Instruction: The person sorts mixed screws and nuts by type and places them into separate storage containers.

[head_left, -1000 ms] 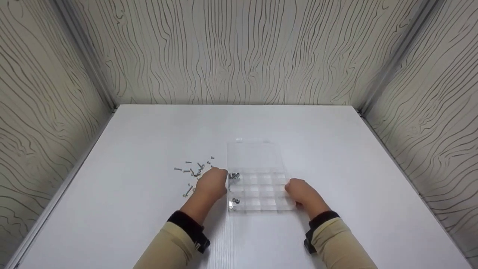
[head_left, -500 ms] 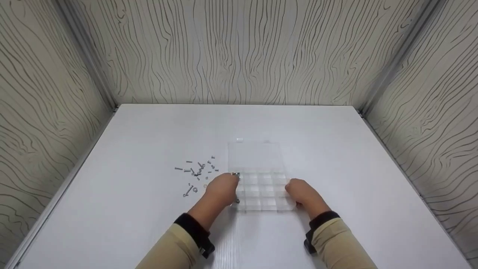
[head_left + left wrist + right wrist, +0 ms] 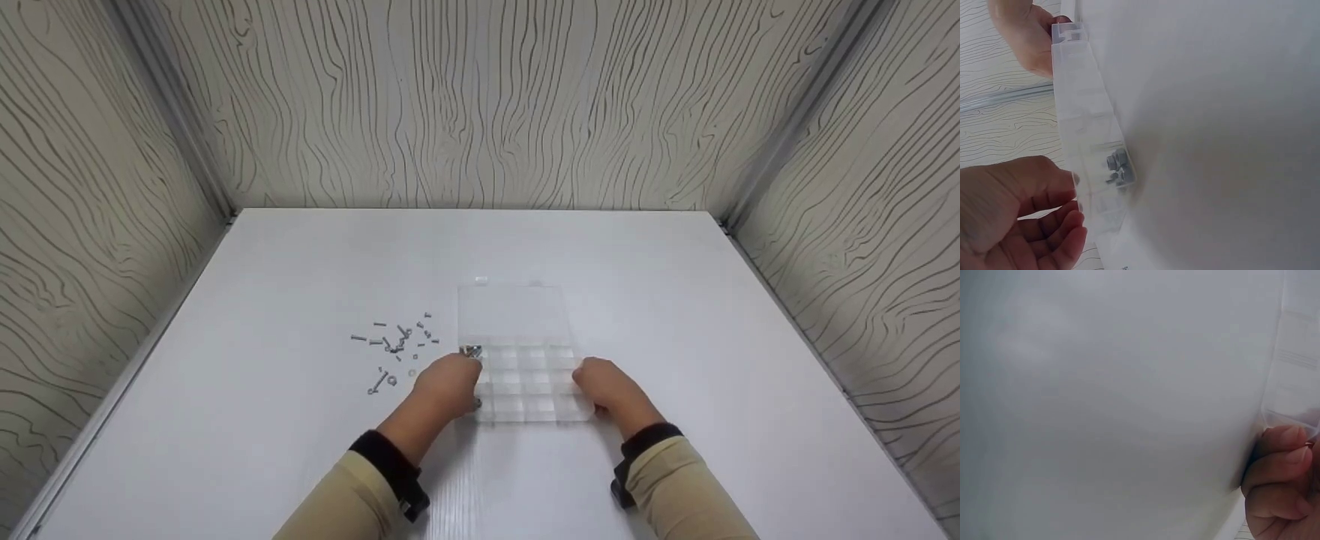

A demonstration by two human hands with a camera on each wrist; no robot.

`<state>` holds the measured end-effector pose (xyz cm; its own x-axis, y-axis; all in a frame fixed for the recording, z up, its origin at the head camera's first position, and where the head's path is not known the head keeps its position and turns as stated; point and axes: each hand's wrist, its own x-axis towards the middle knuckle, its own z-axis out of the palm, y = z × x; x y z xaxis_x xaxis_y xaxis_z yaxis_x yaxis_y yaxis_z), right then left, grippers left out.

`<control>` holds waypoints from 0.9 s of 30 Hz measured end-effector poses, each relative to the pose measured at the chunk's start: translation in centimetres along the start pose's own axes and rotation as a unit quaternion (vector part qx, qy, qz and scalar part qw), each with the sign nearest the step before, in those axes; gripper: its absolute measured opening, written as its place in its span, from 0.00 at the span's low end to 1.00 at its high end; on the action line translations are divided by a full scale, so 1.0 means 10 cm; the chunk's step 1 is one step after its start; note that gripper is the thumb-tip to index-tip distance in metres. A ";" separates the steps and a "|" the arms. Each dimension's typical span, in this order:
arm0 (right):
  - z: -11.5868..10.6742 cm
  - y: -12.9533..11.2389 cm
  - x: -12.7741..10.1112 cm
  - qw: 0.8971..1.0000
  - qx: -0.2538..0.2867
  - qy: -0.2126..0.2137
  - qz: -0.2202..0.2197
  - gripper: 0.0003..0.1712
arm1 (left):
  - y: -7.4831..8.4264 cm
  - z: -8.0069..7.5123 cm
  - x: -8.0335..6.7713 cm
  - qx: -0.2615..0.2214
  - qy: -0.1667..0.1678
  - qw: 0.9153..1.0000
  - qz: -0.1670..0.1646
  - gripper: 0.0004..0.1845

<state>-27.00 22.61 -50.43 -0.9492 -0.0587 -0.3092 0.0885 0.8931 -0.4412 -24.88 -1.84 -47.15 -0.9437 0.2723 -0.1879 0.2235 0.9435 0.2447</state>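
No legible writing on the clear compartment box (image 3: 525, 375), centred near the desk (image 3: 675, 300) front edge. Left hand (image 3: 448, 384), fingers loosely curled, rests at its left side; right hand (image 3: 606, 386) grips its right edge. Loose screws (image 3: 397, 345) lie left.

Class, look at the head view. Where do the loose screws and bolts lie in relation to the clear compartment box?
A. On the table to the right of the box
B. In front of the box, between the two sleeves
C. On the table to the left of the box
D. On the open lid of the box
C: the loose screws are scattered on the white table left of the clear box, beyond the left hand.
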 end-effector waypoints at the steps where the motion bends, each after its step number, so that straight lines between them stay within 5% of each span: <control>1: 0.00 0.00 0.00 1.000 -0.005 0.000 -0.002 0.12 | -0.01 -0.01 0.01 -0.010 -0.002 1.000 0.001 0.15; 6: 0.00 0.01 0.01 1.000 -0.025 -0.002 -0.009 0.13 | -0.13 -0.07 0.05 -0.072 0.008 0.997 0.001 0.07; 11: 0.00 0.00 0.02 1.000 0.003 -0.012 0.016 0.13 | -0.31 -0.11 0.12 -0.073 0.046 0.996 0.010 0.01; 20: 0.01 0.02 0.03 1.000 0.017 -0.013 0.021 0.13 | -0.50 -0.08 0.16 -0.042 0.060 0.993 -0.093 0.13; 27: 0.01 0.02 0.03 1.000 0.014 -0.011 0.022 0.13 | -0.63 -0.03 0.15 -0.040 0.066 0.991 -0.108 0.15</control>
<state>-27.28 22.73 -50.70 -0.9376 -0.0298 -0.3464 0.1381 0.8825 -0.4495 -27.83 -7.40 -48.66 -0.9922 0.0330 -0.1198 -0.0028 0.9578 0.2873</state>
